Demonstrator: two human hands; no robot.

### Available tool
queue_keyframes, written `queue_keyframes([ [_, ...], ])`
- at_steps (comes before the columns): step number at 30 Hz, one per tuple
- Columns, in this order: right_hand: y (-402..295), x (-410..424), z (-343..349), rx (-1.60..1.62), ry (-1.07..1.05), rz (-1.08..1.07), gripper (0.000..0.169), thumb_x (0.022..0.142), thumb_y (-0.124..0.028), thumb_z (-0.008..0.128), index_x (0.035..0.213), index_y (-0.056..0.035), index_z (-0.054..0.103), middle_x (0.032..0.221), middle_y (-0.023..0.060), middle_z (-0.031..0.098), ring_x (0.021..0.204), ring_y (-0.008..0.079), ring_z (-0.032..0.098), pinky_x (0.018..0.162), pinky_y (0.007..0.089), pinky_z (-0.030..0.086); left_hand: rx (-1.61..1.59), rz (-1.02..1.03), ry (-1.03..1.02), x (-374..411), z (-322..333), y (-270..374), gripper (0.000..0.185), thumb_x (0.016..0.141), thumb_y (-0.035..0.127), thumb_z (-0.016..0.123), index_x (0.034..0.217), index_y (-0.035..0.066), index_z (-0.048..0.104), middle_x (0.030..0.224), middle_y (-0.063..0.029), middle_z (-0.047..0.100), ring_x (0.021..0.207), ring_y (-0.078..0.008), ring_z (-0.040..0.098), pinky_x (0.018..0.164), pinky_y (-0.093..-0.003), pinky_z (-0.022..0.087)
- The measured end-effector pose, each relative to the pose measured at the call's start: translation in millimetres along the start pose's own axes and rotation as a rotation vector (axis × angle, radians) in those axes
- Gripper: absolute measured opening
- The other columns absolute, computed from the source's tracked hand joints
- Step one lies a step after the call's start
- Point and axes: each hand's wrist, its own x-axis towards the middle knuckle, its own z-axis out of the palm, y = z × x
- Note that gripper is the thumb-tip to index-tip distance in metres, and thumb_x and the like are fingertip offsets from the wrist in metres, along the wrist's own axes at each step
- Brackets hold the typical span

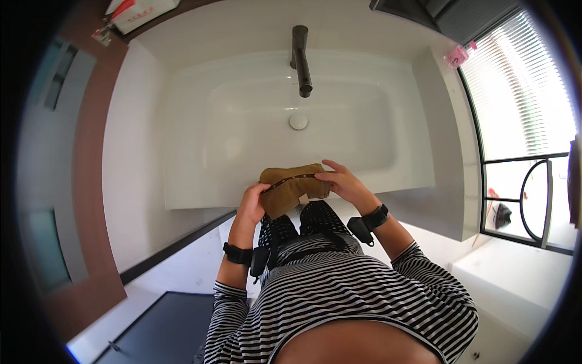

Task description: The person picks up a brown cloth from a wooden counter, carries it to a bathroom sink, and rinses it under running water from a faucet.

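Between my two hands is a folded brown cloth (288,193), perhaps a towel, with a dark patterned band across it and a pale tag at its lower edge. My left hand (253,202) grips its left end, thumb on top. At the right end, my right hand (343,181) pinches the cloth with the thumb and has the index finger raised. The cloth is held over the front rim of a white washbasin (254,150). A dark faucet (301,63) rises at the basin's back, its spout pointing at the round white drain plug (298,121).
On the right ledge stands a pink bottle (456,57) beside a window with blinds (514,91). A white and red package (141,13) lies at the upper left. Brown-framed cabinetry (93,136) lines the left side. A dark grey panel (159,332) shows at the lower left.
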Motion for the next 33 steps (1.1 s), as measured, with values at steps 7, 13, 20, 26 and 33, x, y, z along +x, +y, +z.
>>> queue_keyframes([
  [7,0.6,11.5,26.2,-0.318,0.028,-0.189,0.085,0.078,-0.007,0.072,0.147,-0.0052,0.022,0.126,0.0158,0.054,0.111,0.0232,0.055,0.092,0.0337,0.045,0.118,-0.088,-0.072,17.6,20.7,48.2,0.057,0.082,0.005,0.062,0.134,-0.004,0.039,0.126,-0.0147,0.053,0.115,-0.0238,0.053,0.097,-0.0358,0.042],
  [13,8.7,31.8,23.0,-0.572,0.129,-0.172,0.065,0.074,-0.011,0.076,0.132,-0.0014,0.049,0.118,0.0134,0.06,0.104,0.0188,0.058,0.089,0.0307,0.047,0.83,0.178,-0.257,44.7,-5.5,64.8,0.074,0.073,0.007,0.077,0.136,0.004,0.038,0.131,-0.0183,0.048,0.118,-0.0284,0.051,0.097,-0.0366,0.043],
  [20,-6.9,32.0,16.7,-0.825,0.331,-0.366,0.037,0.074,-0.003,0.073,0.11,-0.0031,0.063,0.107,0.009,0.064,0.09,0.0182,0.062,0.083,0.0317,0.051,1.45,0.274,-0.092,29.5,24.5,85.6,0.05,0.076,0.014,0.076,0.12,0.004,0.056,0.115,-0.0137,0.06,0.108,-0.0236,0.056,0.088,-0.0347,0.048],
  [26,-56.2,57.7,3.4,-0.493,0.208,-0.294,0.041,0.083,-0.008,0.064,0.123,-0.0078,0.054,0.085,0.0047,0.06,0.08,0.0124,0.058,0.078,0.0276,0.047,0.518,-0.048,-0.261,55.5,29.1,74.2,0.042,0.083,0.024,0.068,0.114,-0.001,0.056,0.116,-0.0092,0.057,0.105,-0.0189,0.055,0.086,-0.0311,0.046],
  [33,-130.6,101.9,12.5,-0.852,0.321,-0.478,0.046,0.084,-0.009,0.055,0.129,-0.0165,0.049,0.075,0.0036,0.055,0.069,0.0122,0.05,0.069,0.0281,0.044,0.154,-0.035,-0.104,81.7,77.1,66.9,0.041,0.088,0.021,0.063,0.123,0.003,0.05,0.115,-0.0078,0.058,0.102,-0.0177,0.057,0.083,-0.0328,0.05],
])
